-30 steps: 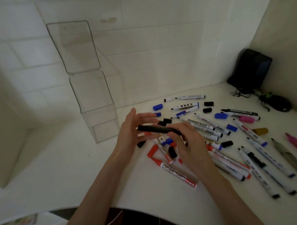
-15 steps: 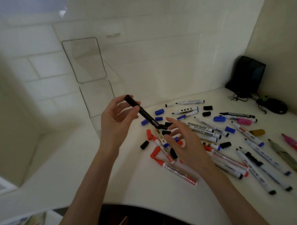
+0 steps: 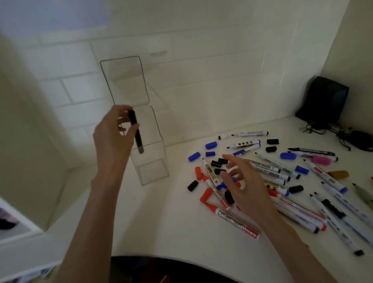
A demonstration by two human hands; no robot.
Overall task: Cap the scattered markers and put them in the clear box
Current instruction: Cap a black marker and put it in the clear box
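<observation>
My left hand (image 3: 114,131) pinches a capped black marker (image 3: 136,132) near its top and holds it upright, its lower end inside the mouth of the clear box (image 3: 153,163). The box stands on the white table (image 3: 163,216) with its clear lid (image 3: 124,80) hinged up behind it. My right hand (image 3: 244,186) hovers with spread fingers over a heap of scattered markers (image 3: 273,170) and loose caps in blue (image 3: 194,157), black (image 3: 192,185) and red (image 3: 205,195). A red whiteboard marker (image 3: 235,222) lies nearest me.
A black pouch (image 3: 325,98) and a black mouse (image 3: 363,142) with cables sit in the far right corner. A tiled wall rises behind the table. More markers (image 3: 342,216) spread towards the right edge. A lower shelf edge (image 3: 15,234) shows at the left.
My left hand carried the black marker left and up from the pile, turned it upright and lowered its end into the clear box. My right hand let go of it and stayed over the markers.
</observation>
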